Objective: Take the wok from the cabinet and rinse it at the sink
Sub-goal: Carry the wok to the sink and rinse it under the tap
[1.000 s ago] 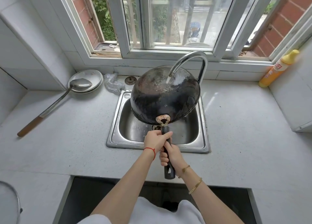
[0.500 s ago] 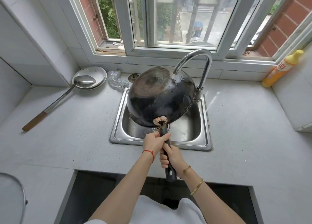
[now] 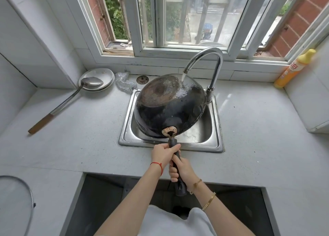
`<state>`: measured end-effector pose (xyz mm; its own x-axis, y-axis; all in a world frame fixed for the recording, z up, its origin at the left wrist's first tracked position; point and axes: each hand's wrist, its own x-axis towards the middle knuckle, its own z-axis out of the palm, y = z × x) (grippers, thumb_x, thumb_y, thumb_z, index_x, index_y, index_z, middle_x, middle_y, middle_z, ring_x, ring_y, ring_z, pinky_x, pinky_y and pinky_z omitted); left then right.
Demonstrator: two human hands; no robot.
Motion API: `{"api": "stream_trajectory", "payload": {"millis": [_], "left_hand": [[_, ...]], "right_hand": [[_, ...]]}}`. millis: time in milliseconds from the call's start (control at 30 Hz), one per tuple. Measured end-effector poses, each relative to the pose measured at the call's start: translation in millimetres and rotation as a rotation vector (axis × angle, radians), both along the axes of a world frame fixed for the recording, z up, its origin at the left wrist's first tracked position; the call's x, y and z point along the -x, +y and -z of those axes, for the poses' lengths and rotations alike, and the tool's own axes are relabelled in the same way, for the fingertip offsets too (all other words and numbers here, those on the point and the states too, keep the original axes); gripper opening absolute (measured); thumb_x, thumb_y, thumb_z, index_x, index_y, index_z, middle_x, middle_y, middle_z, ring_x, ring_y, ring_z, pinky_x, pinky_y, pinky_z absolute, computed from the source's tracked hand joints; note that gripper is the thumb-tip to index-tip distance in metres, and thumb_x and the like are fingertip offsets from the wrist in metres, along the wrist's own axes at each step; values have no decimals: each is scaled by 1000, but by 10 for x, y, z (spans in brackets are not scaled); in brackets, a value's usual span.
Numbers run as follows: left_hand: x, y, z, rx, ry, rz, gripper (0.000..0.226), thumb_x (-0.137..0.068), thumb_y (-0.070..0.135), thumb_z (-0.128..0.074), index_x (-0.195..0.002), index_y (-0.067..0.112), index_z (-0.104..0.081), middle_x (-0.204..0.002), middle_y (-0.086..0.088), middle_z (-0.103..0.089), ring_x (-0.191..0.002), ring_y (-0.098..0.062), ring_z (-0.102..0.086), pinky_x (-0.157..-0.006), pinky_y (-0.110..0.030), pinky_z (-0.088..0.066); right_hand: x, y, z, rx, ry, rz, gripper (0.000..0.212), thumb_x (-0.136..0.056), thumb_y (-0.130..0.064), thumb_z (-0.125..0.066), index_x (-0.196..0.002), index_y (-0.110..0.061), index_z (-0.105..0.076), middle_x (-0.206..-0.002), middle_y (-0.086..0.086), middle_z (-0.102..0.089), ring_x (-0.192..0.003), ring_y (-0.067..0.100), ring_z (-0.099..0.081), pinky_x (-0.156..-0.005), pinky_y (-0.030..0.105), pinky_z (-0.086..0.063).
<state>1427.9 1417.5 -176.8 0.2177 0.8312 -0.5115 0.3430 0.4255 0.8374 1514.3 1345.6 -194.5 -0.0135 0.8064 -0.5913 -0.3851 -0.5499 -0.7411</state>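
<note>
Below the window, the steel sink (image 3: pixel 125 129) is set into a pale counter. The wok (image 3: pixel 167 109) is held upside down under the running tap (image 3: pixel 204 57), its handle gripped by the left hand (image 3: pixel 164 154) and right hand (image 3: pixel 181 168).

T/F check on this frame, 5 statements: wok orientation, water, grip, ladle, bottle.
1. The wok is held bottom-up over the sink. True.
2. The faucet is off. False: water runs onto the wok's underside.
3. Both the left hand and right hand grip the wok handle. True.
4. The ladle lies inside the sink. False: its bowl rests on the plates, left of the sink.
5. The yellow bottle stands left of the sink. False: it is on the right, by the window.
</note>
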Motion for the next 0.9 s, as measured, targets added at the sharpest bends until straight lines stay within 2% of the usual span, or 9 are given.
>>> {"api": "stream_trajectory", "payload": {"millis": [200, 367, 500, 667, 767, 900], "left_hand": [[-11, -60, -11, -12, 14, 15, 29, -79, 41, -76, -79, 12, -78, -82, -9, -78, -90, -29, -72, -86, -45, -57], [-44, -60, 9, -2, 23, 22, 26, -78, 42, -76, -72, 17, -78, -77, -5, -78, -77, -26, -71, -82, -43, -57], [-67, 2, -3, -3, 6, 24, 29, -76, 42, -77, -75, 13, -78, -81, -10, -77, -84, -28, -72, -84, -45, -56], [-120, 122, -51, -29, 23, 21, 27, -75, 43, -78, -70, 16, -77, -76, -10, -76, -65, -17, -63, -69, -34, -54], [-155, 203, -69, -40, 36, 27, 27, -75, 43, -77, -70, 16, -76, -75, -6, -77, -68, -17, -64, -73, -36, -56], [-214, 305, -93, -34, 34, 35, 31, -75, 42, -76, -76, 11, -77, -81, -10, -78, -85, -30, -73, -85, -44, -58]], "right_hand": [[26, -89, 13, 14, 18, 35, 42, -101, -42, -44, -72, -12, -49, -52, 1, -44, -40, 12, -39, -38, 21, -40], [-6, -101, 32, 20, 23, 47, 43, -101, -44, -45, -73, -12, -49, -53, 2, -42, -41, 13, -38, -39, 21, -40], [-26, -44, 26, 9, 17, 52, 43, -100, -45, -46, -71, -13, -49, -52, 1, -41, -40, 13, -37, -38, 22, -38], [-59, 85, -4, 6, 10, 76, 44, -99, -44, -48, -69, -13, -49, -51, 1, -40, -40, 13, -36, -38, 22, -37], [-84, 165, -18, 14, 24, 90, 44, -98, -44, -49, -68, -12, -49, -51, 1, -39, -40, 13, -36, -38, 22, -36], [-143, 278, -29, 19, 11, 96, 44, -100, -44, -47, -70, -12, -47, -50, 1, -39, -40, 13, -35, -38, 22, -36]]}}
